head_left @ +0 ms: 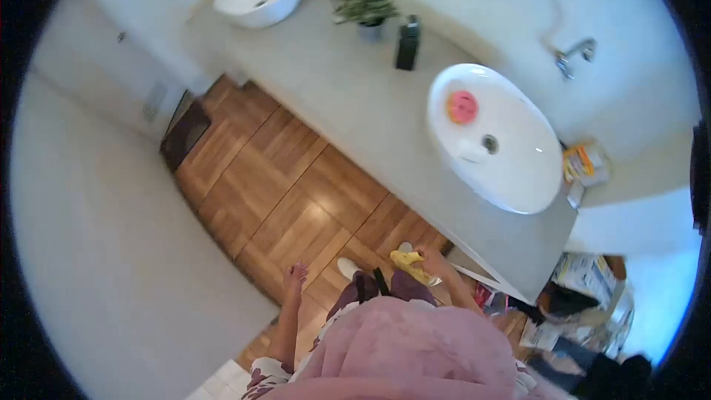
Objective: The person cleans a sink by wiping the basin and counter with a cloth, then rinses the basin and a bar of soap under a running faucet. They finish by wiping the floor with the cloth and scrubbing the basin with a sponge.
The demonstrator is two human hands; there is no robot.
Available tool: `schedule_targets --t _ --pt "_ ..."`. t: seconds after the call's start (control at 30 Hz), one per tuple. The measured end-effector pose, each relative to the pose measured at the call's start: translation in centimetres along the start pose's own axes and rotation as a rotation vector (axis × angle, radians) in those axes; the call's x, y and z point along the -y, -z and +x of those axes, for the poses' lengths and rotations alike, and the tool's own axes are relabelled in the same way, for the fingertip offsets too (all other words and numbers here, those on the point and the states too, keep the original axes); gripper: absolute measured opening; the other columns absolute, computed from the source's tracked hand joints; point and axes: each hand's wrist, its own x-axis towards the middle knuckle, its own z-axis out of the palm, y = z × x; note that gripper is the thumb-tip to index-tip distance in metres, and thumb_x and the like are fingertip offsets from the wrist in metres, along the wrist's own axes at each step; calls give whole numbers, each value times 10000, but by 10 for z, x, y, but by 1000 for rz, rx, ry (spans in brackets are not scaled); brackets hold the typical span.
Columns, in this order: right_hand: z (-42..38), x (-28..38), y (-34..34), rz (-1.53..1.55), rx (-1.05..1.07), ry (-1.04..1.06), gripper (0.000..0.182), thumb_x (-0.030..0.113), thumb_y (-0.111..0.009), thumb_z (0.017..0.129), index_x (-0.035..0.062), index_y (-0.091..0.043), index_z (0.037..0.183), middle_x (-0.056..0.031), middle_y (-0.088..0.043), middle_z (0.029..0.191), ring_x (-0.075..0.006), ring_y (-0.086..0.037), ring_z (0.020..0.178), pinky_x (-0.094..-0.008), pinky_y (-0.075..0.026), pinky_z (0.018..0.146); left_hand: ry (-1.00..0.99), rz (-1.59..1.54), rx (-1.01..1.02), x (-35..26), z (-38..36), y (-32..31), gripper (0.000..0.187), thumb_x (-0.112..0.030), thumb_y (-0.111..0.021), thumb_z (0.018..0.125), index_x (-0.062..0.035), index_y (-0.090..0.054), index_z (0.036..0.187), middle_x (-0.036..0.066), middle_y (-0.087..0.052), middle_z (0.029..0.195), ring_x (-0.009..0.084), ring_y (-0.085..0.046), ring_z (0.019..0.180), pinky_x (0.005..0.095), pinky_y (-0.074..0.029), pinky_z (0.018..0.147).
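My right hand [432,259] is closed around a yellow cloth [407,260], which hangs in front of my legs beside the counter edge. My left hand [295,275] hangs over the wooden floor with loosely bent fingers and nothing visible in it. Up on the counter, the white oval basin [529,187] has a round pink sponge-like thing [463,107] lying inside it, near its left end. Neither hand touches the basin.
The long grey counter [333,89] also bears a second white basin [281,7], a potted plant [366,6] and a dark pump bottle [407,44]. A wall tap [575,56] sticks out above the near basin. Boxes and bags [592,281] are piled at the lower right.
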Motion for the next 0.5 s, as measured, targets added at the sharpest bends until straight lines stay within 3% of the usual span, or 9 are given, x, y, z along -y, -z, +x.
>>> schedule_targets --t 0.03,0.07,0.13,0.23,0.3,0.33,0.47,0.5 --pt "-9 -5 10 61 15 -43 422 198 -754 760 68 -589 1127 -116 -642 1065 -245 -601 994 -364 -464 879 -28 56 55 -12 14 -17 335 -373 -527 969 -73 -568 1112 36 -632 1006 120 -587 917 252 -461 748" --pt "-22 -12 16 42 -72 87 413 210 -751 780 59 -582 1125 -73 -618 1037 -166 -568 954 -317 -454 852 -43 83 107 -27 18 -39 335 -373 -527 969 -73 -568 1112 36 -632 1006 120 -587 917 252 -461 748" --pt "-51 -18 42 217 -105 83 390 196 -741 793 56 -584 1121 -50 -607 1019 -139 -550 954 -297 -448 849 -319 -60 251 -67 6 -96 320 -349 -531 971 -59 -561 1104 16 -618 999 97 -590 866 223 -455 687" --pt "-91 5 91 507 -133 131 343 147 -708 819 46 -578 1120 -12 -590 1000 -107 -540 940 -267 -448 837 -310 -43 451 -100 40 -170 337 -347 -525 971 -55 -560 1136 32 -622 1042 93 -598 864 211 -450 654" --pt "-113 10 126 846 -155 121 349 104 -695 814 43 -562 1131 -17 -586 991 -106 -545 921 -267 -460 822 -324 52 489 -171 -37 -243 342 -345 -521 971 -57 -560 1152 43 -624 1065 98 -601 878 204 -445 645" --pt "-122 15 142 856 -182 124 349 104 -695 814 43 -562 1131 -17 -586 991 -106 -545 921 -267 -460 822 -338 134 495 -198 -73 -276 347 -342 -518 971 -59 -560 1168 53 -626 1087 102 -604 892 197 -440 635" --pt "-138 21 202 1055 -327 265 331 65 -673 814 45 -547 1120 -15 -581 979 -104 -561 899 -267 -477 786 -423 123 716 -214 -107 -369 383 -368 -492 975 -74 -547 1214 70 -634 1112 124 -596 962 234 -460 680" --pt "-138 20 215 1099 -369 335 327 61 -666 819 50 -540 1121 -13 -581 975 -105 -568 898 -269 -481 780 -452 159 776 -219 -116 -393 430 -409 -479 971 -76 -529 1240 80 -623 1139 153 -582 1019 280 -464 753"
